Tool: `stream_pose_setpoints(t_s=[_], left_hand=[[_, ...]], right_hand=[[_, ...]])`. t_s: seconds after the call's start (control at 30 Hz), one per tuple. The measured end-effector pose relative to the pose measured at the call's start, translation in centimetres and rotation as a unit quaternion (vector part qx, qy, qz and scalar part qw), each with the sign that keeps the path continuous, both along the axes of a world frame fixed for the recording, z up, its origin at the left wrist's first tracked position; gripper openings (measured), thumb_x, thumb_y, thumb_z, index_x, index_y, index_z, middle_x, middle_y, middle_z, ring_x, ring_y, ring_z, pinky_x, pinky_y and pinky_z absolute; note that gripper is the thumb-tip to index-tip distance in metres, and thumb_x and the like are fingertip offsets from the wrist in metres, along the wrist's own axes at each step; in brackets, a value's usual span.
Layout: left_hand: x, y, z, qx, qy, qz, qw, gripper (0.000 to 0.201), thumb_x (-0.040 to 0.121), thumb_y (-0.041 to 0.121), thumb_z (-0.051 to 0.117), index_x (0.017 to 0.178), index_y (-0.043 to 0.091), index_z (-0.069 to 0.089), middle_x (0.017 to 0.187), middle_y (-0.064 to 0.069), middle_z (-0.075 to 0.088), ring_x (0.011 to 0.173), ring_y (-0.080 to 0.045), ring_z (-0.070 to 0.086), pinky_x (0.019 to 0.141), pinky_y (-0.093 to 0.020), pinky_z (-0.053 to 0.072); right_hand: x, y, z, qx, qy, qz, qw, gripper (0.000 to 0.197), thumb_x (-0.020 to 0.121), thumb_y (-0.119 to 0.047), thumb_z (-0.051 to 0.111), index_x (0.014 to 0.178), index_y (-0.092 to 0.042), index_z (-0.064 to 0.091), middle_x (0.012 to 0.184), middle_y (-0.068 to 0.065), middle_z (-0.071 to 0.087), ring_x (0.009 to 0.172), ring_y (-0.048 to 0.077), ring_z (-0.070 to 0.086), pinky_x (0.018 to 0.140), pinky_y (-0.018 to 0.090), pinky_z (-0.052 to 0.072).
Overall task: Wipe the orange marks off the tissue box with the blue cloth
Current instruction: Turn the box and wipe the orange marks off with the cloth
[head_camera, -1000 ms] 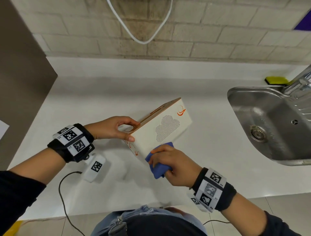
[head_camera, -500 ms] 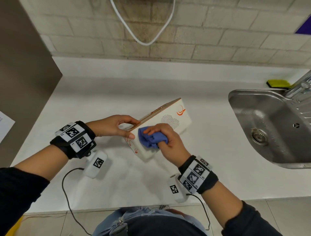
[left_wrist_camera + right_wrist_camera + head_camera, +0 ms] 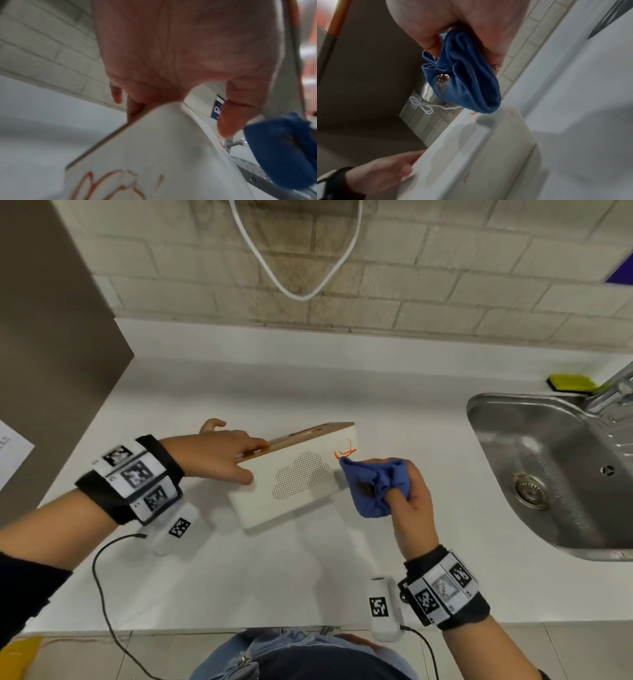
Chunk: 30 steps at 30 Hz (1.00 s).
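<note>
On the white counter point(image 3: 308, 577) I see the tissue box point(image 3: 294, 487) tilted on edge between my hands, my left hand point(image 3: 219, 453) gripping its near-left top corner, my right hand point(image 3: 407, 491) bunched around the blue cloth point(image 3: 373, 487) just beside the orange marks point(image 3: 346, 451).

Head view looking down over both hands; wrist views close along each palm, sharing the tissue box point(image 3: 294, 477) between.
</note>
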State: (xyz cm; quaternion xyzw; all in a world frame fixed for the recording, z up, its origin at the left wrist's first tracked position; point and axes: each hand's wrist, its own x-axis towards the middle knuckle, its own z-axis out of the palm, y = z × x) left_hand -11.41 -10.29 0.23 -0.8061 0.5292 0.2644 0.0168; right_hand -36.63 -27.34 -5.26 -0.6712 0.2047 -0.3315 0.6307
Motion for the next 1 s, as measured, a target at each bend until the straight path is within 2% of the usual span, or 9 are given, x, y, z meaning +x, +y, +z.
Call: stream_pose_setpoints(t_s=[0.1,0.27,0.37,0.43,0.5,0.57,0.73,0.87,1.0], left_hand=[[-3.1,-1.9,-1.0,-0.092,-0.134,0.005,0.987,0.073,0.065,0.086,0.023,0.100,0.030,0.053,0.084,0.009,0.058,0.084,-0.012,0.054,0.094,-0.038,0.013],[-5.3,-2.9,-3.2,-0.188,-0.249,-0.015,0.950,0.080,0.076,0.077,0.004,0.088,0.019,0.059,0.072,0.006,0.053,0.054,-0.014,0.042,0.078,-0.036,0.016],[-4.7,-2.8,-3.9,-0.217,-0.273,-0.024,0.937,0.070,0.086,0.066,0.012,0.077,0.018,0.061,0.064,0.005,0.056,0.045,-0.015,0.040,0.076,-0.036,0.017],[-4.2,-3.0,-3.7,-0.211,-0.264,-0.031,0.941,0.070,0.087,0.064,0.009,0.077,0.018,0.061,0.065,0.005,0.056,0.046,-0.017,0.047,0.077,-0.035,0.016],[-3.9,-3.1,-3.4,-0.206,-0.253,-0.040,0.944,0.075,0.087,0.064,0.001,0.079,0.018,0.060,0.067,0.005,0.055,0.050,-0.018,0.051,0.077,-0.035,0.016],[-3.5,-3.1,-3.2,-0.198,-0.249,-0.048,0.947,0.079,0.086,0.064,-0.004,0.084,0.018,0.061,0.069,0.005,0.055,0.052,-0.018,0.050,0.078,-0.035,0.015],[-2.2,-3.2,-2.2,-0.159,-0.230,-0.054,0.958,0.100,0.072,0.070,-0.025,0.101,0.025,0.059,0.080,0.008,0.056,0.063,-0.014,0.053,0.075,-0.026,0.005],[-0.8,-3.8,-2.1,-0.144,-0.204,-0.058,0.967,0.104,0.068,0.072,-0.027,0.106,0.027,0.059,0.083,0.009,0.058,0.070,-0.014,0.056,0.079,-0.025,0.005],[0.2,-4.0,-2.3,-0.140,-0.200,-0.068,0.967,0.102,0.070,0.071,-0.025,0.105,0.028,0.060,0.084,0.008,0.060,0.071,-0.013,0.056,0.079,-0.025,0.006]], right_hand=[[0.4,-0.5,0.3,-0.026,-0.011,-0.044,0.999,0.023,0.078,-0.012,0.048,0.095,-0.025,0.055,0.094,-0.017,0.065,0.089,-0.003,0.060,0.078,0.014,0.050],[2.2,-1.4,-0.7,-0.051,-0.021,-0.079,0.995,0.039,0.074,0.001,0.043,0.102,-0.026,0.050,0.106,-0.007,0.057,0.096,-0.005,0.058,0.085,0.012,0.046],[3.2,-1.3,-1.3,-0.068,-0.032,-0.047,0.996,0.039,0.073,0.008,0.043,0.107,-0.011,0.051,0.115,0.005,0.055,0.106,-0.003,0.055,0.092,0.013,0.044],[3.8,-1.5,-1.7,-0.070,-0.038,-0.025,0.996,0.041,0.073,0.011,0.045,0.112,-0.003,0.050,0.121,0.011,0.052,0.114,0.001,0.054,0.096,0.020,0.046],[4.2,-2.0,-2.3,-0.091,-0.029,-0.013,0.995,0.044,0.076,0.006,0.050,0.117,-0.010,0.053,0.123,0.006,0.055,0.118,0.018,0.055,0.100,0.045,0.047],[4.6,-2.6,-2.7,-0.117,-0.017,-0.007,0.993,0.042,0.077,-0.002,0.054,0.118,-0.014,0.056,0.120,0.000,0.056,0.115,0.028,0.055,0.096,0.054,0.047],[5.1,-2.8,-2.5,-0.197,-0.005,0.018,0.980,0.043,0.071,0.003,0.059,0.107,-0.020,0.062,0.112,-0.013,0.054,0.115,0.010,0.049,0.101,0.018,0.039],[6.2,-3.0,-2.3,-0.285,0.023,0.061,0.956,0.048,0.068,0.006,0.059,0.102,-0.029,0.061,0.114,-0.040,0.049,0.114,0.009,0.045,0.102,0.033,0.040],[6.7,-4.4,-1.5,-0.330,0.027,0.109,0.937,0.037,0.063,0.012,0.056,0.088,-0.013,0.069,0.100,-0.019,0.060,0.105,-0.004,0.047,0.095,0.024,0.042]])
